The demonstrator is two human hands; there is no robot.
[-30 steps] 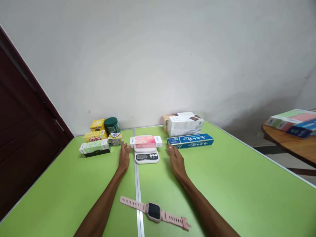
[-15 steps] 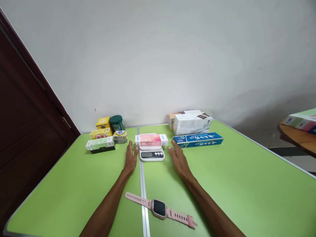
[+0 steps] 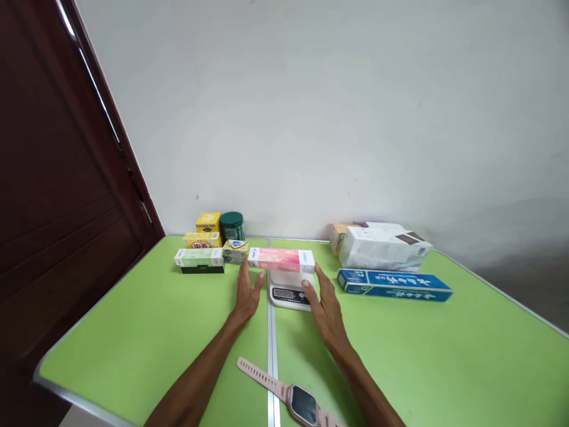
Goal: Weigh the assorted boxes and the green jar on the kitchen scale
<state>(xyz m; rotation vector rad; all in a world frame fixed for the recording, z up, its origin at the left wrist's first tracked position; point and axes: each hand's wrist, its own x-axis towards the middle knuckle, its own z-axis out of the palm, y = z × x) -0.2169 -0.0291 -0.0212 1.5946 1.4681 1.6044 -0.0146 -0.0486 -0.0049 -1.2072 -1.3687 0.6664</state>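
Observation:
A long pink-and-white carton [image 3: 281, 260] is held level between my two hands, slightly above a white digital kitchen scale [image 3: 291, 296]. My left hand [image 3: 249, 293] has its fingertips against the carton's left end, with the thumb standing apart. At the right end, my right hand [image 3: 326, 305] presses with its fingers, while its thumb is over the scale's buttons. Part of the scale's plate shows under the carton; its display reading is too small to make out.
Yellow boxes [image 3: 202, 240], a dark green jar [image 3: 232, 225] and a green-and-white carton [image 3: 200, 259] stand at the back left. At the right are a blue toothpaste box [image 3: 393, 284] and a white package [image 3: 384, 248]. A pink smartwatch [image 3: 304, 404] lies in front.
My hands have closed in on the pink-and-white carton's ends. The carton has risen off the scale and shifted a little left over it. The camera view has turned left.

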